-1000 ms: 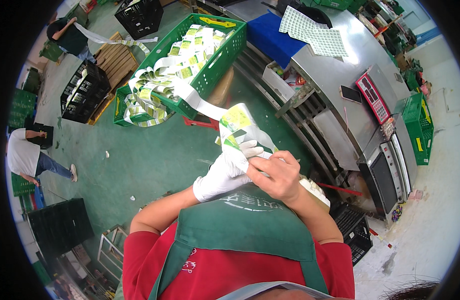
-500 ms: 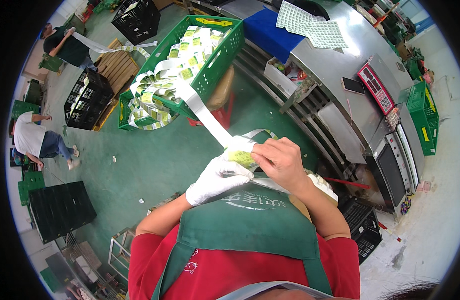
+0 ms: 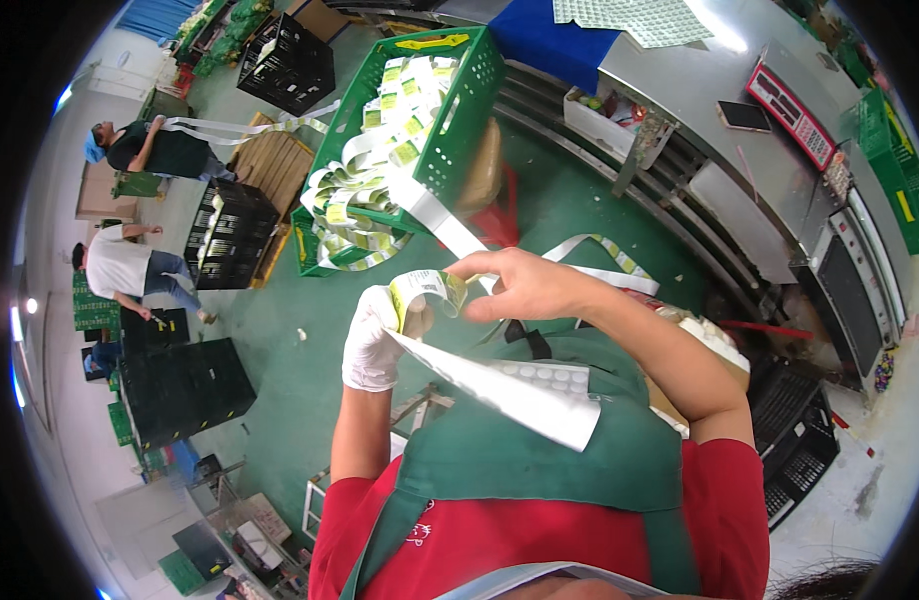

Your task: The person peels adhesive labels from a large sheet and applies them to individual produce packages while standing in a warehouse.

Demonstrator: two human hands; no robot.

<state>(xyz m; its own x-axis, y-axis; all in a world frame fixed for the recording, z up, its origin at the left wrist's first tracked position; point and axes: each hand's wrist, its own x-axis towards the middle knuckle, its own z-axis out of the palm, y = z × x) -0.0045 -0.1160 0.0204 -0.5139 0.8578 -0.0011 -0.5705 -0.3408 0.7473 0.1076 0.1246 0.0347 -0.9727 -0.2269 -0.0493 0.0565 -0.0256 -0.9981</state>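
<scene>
My left hand (image 3: pixel 372 340), in a white glove, is closed on a curled yellow-green printed label (image 3: pixel 420 290) and the end of a white sheet (image 3: pixel 520 395), which slants across my apron. Rows of round spots show on part of that sheet. My bare right hand (image 3: pixel 520 285) is beside the label with thumb and forefinger apart, the forefinger close to its top edge. A white label strip (image 3: pixel 435 215) comes down from the green crate (image 3: pixel 470 110) toward my hands. Folded label strips (image 3: pixel 405 110) fill the crate. Another strip (image 3: pixel 615 255) loops beyond my right forearm.
A metal table (image 3: pixel 680 90) at right bears a phone (image 3: pixel 743 116), a red-framed device (image 3: pixel 792 115) and a sheet of round stickers (image 3: pixel 635 15). Black crates (image 3: pixel 235 235) and a wooden pallet (image 3: pixel 275 165) stand at left, near two people. A black crate (image 3: pixel 795 430) lies at lower right.
My hands have moved apart, the left one raised with the label now curled in it. The white sheet has come into view over my apron. The whole view has shifted.
</scene>
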